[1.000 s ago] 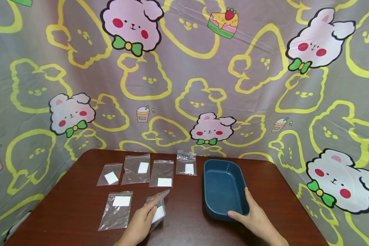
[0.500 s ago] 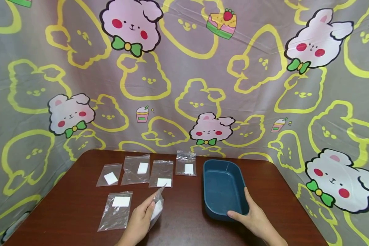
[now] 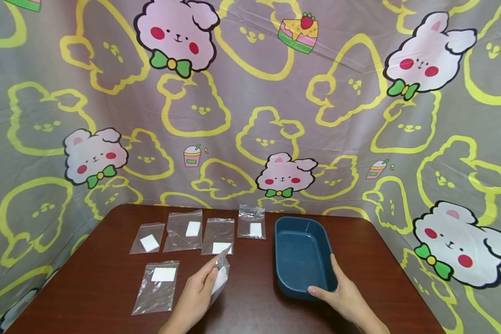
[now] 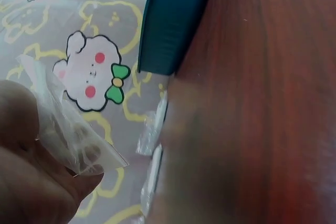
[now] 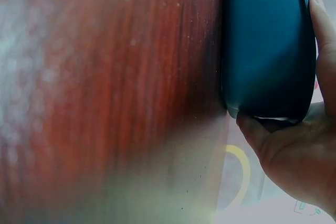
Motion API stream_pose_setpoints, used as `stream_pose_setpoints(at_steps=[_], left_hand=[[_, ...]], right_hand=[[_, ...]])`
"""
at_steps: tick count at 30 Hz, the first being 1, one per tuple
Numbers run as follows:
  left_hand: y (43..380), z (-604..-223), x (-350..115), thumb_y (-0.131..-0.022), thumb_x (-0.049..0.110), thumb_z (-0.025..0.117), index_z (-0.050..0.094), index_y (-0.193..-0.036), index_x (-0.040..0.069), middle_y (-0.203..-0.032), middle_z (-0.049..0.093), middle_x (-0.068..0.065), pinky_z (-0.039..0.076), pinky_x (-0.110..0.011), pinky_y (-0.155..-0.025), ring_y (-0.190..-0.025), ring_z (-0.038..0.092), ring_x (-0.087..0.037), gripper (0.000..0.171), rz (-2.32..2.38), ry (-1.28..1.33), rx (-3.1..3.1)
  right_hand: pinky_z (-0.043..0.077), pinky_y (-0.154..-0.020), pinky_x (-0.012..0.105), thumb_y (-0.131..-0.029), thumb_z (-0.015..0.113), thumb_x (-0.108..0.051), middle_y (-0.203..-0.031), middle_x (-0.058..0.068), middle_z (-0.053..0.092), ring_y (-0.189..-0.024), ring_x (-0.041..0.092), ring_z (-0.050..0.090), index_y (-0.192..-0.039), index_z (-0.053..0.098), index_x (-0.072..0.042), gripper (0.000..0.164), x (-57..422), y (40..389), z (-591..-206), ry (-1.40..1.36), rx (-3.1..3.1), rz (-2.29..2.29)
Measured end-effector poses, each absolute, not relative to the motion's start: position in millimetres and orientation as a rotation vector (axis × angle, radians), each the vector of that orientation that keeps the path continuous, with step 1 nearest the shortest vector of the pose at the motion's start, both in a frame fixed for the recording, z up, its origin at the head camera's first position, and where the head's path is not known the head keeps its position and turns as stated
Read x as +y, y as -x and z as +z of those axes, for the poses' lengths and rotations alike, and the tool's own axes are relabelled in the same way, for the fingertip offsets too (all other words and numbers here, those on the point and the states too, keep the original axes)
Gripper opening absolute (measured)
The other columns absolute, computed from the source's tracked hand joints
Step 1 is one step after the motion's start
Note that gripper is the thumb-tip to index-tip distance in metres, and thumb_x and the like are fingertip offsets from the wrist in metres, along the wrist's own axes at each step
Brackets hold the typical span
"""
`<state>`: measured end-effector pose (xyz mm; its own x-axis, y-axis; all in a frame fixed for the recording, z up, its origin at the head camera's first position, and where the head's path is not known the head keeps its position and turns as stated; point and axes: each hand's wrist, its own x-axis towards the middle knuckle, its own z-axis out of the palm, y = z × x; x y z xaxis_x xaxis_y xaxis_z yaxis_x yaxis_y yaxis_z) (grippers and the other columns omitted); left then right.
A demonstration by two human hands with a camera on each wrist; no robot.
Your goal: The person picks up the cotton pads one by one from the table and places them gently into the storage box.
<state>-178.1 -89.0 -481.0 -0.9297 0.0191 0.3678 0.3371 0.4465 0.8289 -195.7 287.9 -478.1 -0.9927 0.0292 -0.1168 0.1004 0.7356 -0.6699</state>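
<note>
My left hand [image 3: 196,292] pinches a small clear plastic bag [image 3: 221,274] with a white pad inside and holds it raised off the brown table [image 3: 250,306]. In the left wrist view the crumpled bag [image 4: 68,129] sits between my fingers. My right hand [image 3: 338,292] holds the near right corner of a dark teal tray [image 3: 302,255], thumb along the front rim and fingers up the right side. The right wrist view shows the tray's outer wall [image 5: 268,45] gripped by my hand [image 5: 294,145].
Several more clear bags with white pads lie flat on the table: a row at the back [image 3: 185,232] and one nearer at the left [image 3: 158,285]. A cartoon-printed cloth [image 3: 250,93] walls the table at the back and on both sides.
My left hand has lifted the bag from lying on the table to standing upright and slightly nearer the tray. The right hand has stayed on the tray.
</note>
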Motion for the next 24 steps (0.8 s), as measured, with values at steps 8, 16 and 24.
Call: stream_pose_setpoints(at_steps=[8, 16, 24], left_hand=[[190.0, -468.0, -68.6, -0.107, 0.015, 0.05, 0.058, -0.142, 0.011, -0.131, 0.065, -0.011, 0.049, -0.051, -0.099, -0.117, 0.061, -0.022, 0.037, -1.477, 0.443, -2.378], [195.5, -459.2, -49.7, -0.108, 0.016, 0.048, 0.056, -0.144, 0.01, -0.132, 0.065, -0.008, 0.052, -0.041, -0.095, -0.111, 0.062, -0.016, 0.038, -1.547, 0.554, -2.374], [201.6, -455.3, -30.6, -0.107, 0.015, 0.049, 0.056, -0.144, 0.011, -0.131, 0.066, -0.008, 0.053, -0.039, -0.09, -0.106, 0.063, -0.016, 0.037, -1.477, 0.651, -2.357]], right_hand=[[0.04, -0.101, 0.066, -0.079, 0.08, -0.057, -0.157, 0.035, 0.024, -0.135, 0.053, 0.039, -0.16, 0.005, 0.0, 0.124, 289.5, 194.1, -479.2, -0.079, 2.845, -1.12], [0.042, -0.1, 0.066, -0.079, 0.081, -0.056, -0.155, 0.036, 0.027, -0.132, 0.051, 0.043, -0.16, 0.006, -0.001, 0.123, 288.3, 195.9, -479.1, -0.102, 2.843, -1.119], [0.042, -0.1, 0.065, -0.079, 0.081, -0.055, -0.154, 0.036, 0.028, -0.13, 0.051, 0.045, -0.16, 0.006, -0.002, 0.123, 288.8, 195.7, -479.5, -0.107, 2.84, -1.121]])
